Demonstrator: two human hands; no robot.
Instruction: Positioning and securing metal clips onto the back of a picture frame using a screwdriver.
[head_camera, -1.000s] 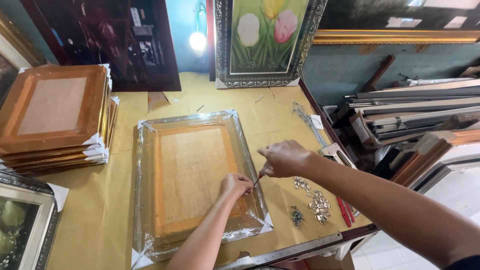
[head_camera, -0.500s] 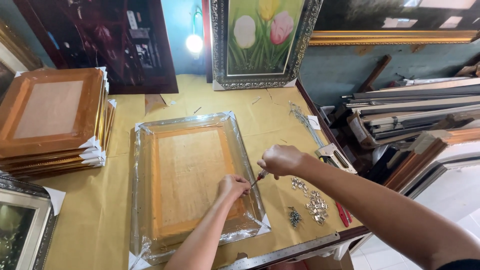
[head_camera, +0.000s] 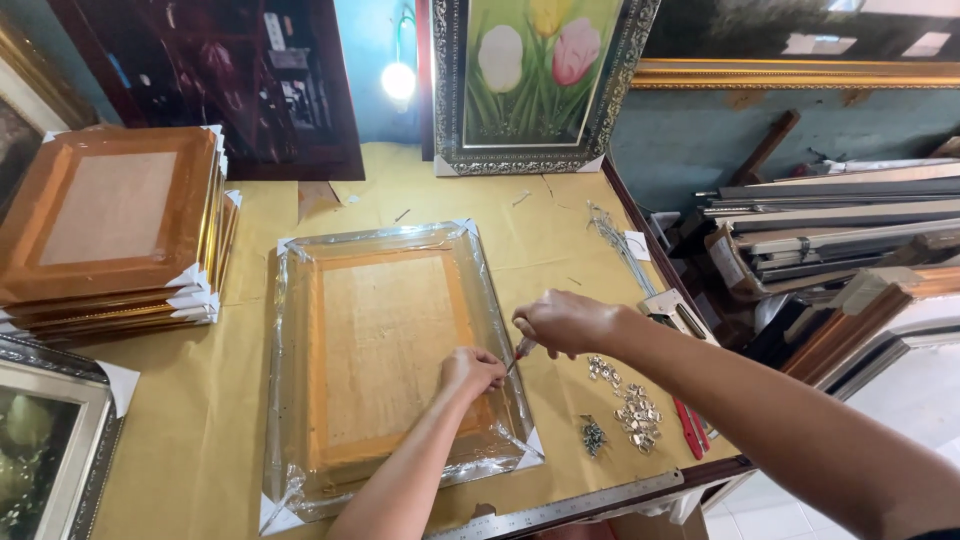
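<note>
Yellow tabletop (head_camera: 420, 195): paper-covered, it carries everything we work on, and a metal ruler (head_camera: 560, 512) lies along its near edge.
Tulip painting (head_camera: 535, 75): it leans upright at the far end of the table in an ornate dark frame.
Frame stack (head_camera: 110, 225): orange and gold frames are piled face down at our far left, with white corner guards showing.
Wrapped frame (head_camera: 385, 350): it lies face down in the middle of the table, sealed in clear plastic with its brown backing board up. This is the piece under our hands.
Mouldings (head_camera: 850, 215): long frame strips are stacked off the right edge of the table.
Right hand (head_camera: 565, 322): we have it closed in a narrow grip around a small screwdriver (head_camera: 520, 352), just past the frame's right rail.
Left hand (head_camera: 470, 368): it rests on the right rail of the wrapped frame, fingertips pinched together at the screwdriver's tip. We cannot tell what they pinch, since it is too small to make out.
Red tool (head_camera: 690, 430): it lies near the right edge of the table, beside the hardware.
Metal hangers (head_camera: 630, 405): a loose silver scatter sits just right of the frame.
Screws (head_camera: 593, 436): a small dark pile lies next to the hangers, nearer to us.
</note>
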